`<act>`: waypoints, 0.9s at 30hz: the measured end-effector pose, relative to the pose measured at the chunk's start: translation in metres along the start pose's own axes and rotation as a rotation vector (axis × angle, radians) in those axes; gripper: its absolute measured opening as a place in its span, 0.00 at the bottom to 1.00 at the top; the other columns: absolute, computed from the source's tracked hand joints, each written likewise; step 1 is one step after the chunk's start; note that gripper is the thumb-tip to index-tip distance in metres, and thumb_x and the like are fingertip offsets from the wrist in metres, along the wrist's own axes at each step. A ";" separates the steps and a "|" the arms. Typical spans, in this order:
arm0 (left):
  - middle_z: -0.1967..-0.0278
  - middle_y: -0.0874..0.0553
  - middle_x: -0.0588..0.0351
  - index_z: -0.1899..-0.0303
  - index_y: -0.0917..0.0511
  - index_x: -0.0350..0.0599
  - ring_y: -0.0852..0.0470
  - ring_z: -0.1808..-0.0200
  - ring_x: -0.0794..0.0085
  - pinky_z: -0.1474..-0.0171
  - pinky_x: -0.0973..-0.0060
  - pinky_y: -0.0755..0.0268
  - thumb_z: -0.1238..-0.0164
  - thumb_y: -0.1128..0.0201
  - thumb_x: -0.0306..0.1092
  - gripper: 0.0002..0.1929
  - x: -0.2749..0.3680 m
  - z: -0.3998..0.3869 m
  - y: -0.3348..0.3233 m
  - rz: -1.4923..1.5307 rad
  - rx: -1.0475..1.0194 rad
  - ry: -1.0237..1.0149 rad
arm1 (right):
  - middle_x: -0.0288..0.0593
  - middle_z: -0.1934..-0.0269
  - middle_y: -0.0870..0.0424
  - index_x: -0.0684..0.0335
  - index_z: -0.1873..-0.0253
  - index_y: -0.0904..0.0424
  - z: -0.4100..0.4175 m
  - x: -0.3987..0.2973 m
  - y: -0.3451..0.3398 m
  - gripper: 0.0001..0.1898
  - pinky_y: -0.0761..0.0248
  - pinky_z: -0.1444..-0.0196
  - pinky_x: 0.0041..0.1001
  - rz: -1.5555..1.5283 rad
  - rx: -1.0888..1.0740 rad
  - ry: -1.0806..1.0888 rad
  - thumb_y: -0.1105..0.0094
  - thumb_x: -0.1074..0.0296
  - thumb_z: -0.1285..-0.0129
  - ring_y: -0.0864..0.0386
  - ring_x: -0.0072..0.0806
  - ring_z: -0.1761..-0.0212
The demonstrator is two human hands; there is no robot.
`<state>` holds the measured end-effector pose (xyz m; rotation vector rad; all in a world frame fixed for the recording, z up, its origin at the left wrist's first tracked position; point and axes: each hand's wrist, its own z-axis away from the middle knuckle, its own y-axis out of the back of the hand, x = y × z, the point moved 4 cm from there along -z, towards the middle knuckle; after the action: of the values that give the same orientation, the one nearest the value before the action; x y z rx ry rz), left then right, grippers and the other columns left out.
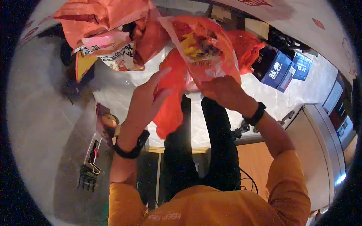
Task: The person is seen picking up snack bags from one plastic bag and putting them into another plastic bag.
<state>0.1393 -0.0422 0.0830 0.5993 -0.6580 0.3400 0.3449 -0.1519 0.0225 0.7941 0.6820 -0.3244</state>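
My right hand [226,91] grips the lower rim of a translucent red plastic bag [210,69]. Through its mouth I see yellow and dark packages, partly hidden by the film. A crumpled red plastic bag [171,113] hangs beside my left hand [147,97], in front of my trouser leg. The thumb and fingers of that hand lie against the red film; whether they pinch it is unclear. Both wrists wear dark bands.
A large orange-red bag [107,17] stands at upper left, with a printed food packet [116,53] at its opening. Blue boxes [275,67] bearing writing stand on the pale floor [314,87] at right. A white cabinet-like unit [308,152] is by my right arm.
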 end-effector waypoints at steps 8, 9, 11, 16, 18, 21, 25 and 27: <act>0.58 0.18 0.59 0.45 0.24 0.38 0.20 0.61 0.79 0.58 0.82 0.29 0.42 0.37 0.24 0.21 0.113 0.061 0.064 0.356 0.024 -0.113 | 0.46 0.62 0.17 0.61 0.52 0.20 0.029 -0.007 0.017 0.15 0.28 0.57 0.38 -0.078 0.283 0.073 0.41 0.61 0.40 0.20 0.42 0.58; 0.56 0.18 0.59 0.45 0.24 0.39 0.20 0.59 0.78 0.56 0.82 0.29 0.42 0.36 0.25 0.21 0.120 0.063 0.065 0.457 0.034 -0.138 | 0.44 0.61 0.17 0.57 0.50 0.20 0.029 -0.005 0.013 0.15 0.33 0.51 0.42 -0.060 0.250 0.057 0.43 0.59 0.39 0.20 0.41 0.57; 0.53 0.19 0.59 0.45 0.25 0.39 0.21 0.56 0.77 0.52 0.81 0.29 0.42 0.36 0.26 0.21 0.130 0.061 0.063 0.618 0.071 -0.156 | 0.41 0.59 0.18 0.49 0.48 0.19 0.028 0.001 -0.001 0.15 0.42 0.38 0.49 -0.025 0.184 0.017 0.46 0.54 0.36 0.20 0.38 0.55; 0.49 0.21 0.59 0.44 0.28 0.41 0.22 0.51 0.77 0.47 0.79 0.31 0.39 0.40 0.27 0.20 0.145 0.027 0.033 0.870 0.153 -0.036 | 0.45 0.47 0.21 0.56 0.39 0.26 0.028 0.015 -0.024 0.21 0.39 0.38 0.43 -0.837 0.482 -0.050 0.50 0.53 0.33 0.25 0.41 0.45; 0.49 0.21 0.59 0.44 0.28 0.41 0.23 0.49 0.76 0.45 0.78 0.31 0.37 0.43 0.27 0.18 0.142 0.021 0.026 0.913 0.175 0.001 | 0.46 0.40 0.26 0.58 0.34 0.33 0.033 0.011 -0.025 0.25 0.41 0.35 0.41 -1.173 0.375 -0.036 0.53 0.52 0.31 0.30 0.40 0.38; 0.48 0.22 0.58 0.47 0.28 0.41 0.22 0.49 0.76 0.46 0.77 0.30 0.34 0.45 0.28 0.15 0.135 0.015 0.017 0.994 0.118 -0.122 | 0.46 0.31 0.35 0.59 0.28 0.43 0.034 -0.004 -0.032 0.29 0.47 0.28 0.37 -2.164 0.191 -0.203 0.59 0.49 0.27 0.38 0.37 0.29; 0.52 0.21 0.57 0.51 0.28 0.41 0.21 0.53 0.74 0.48 0.77 0.28 0.32 0.43 0.31 0.11 0.141 0.023 0.024 1.215 -0.013 -0.154 | 0.43 0.27 0.41 0.61 0.27 0.46 0.025 -0.014 -0.015 0.27 0.54 0.24 0.34 -1.411 0.082 -0.289 0.65 0.53 0.24 0.43 0.36 0.27; 0.54 0.20 0.56 0.52 0.29 0.42 0.20 0.55 0.74 0.49 0.77 0.27 0.31 0.42 0.34 0.11 0.145 0.024 0.022 1.348 -0.098 -0.128 | 0.43 0.27 0.41 0.61 0.28 0.46 0.021 -0.013 -0.023 0.25 0.54 0.24 0.34 -1.308 0.045 -0.282 0.66 0.57 0.23 0.43 0.37 0.27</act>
<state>0.2258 -0.0243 0.2024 -0.0082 -1.1347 1.5163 0.3326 -0.1830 0.0294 0.2243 0.8505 -1.6033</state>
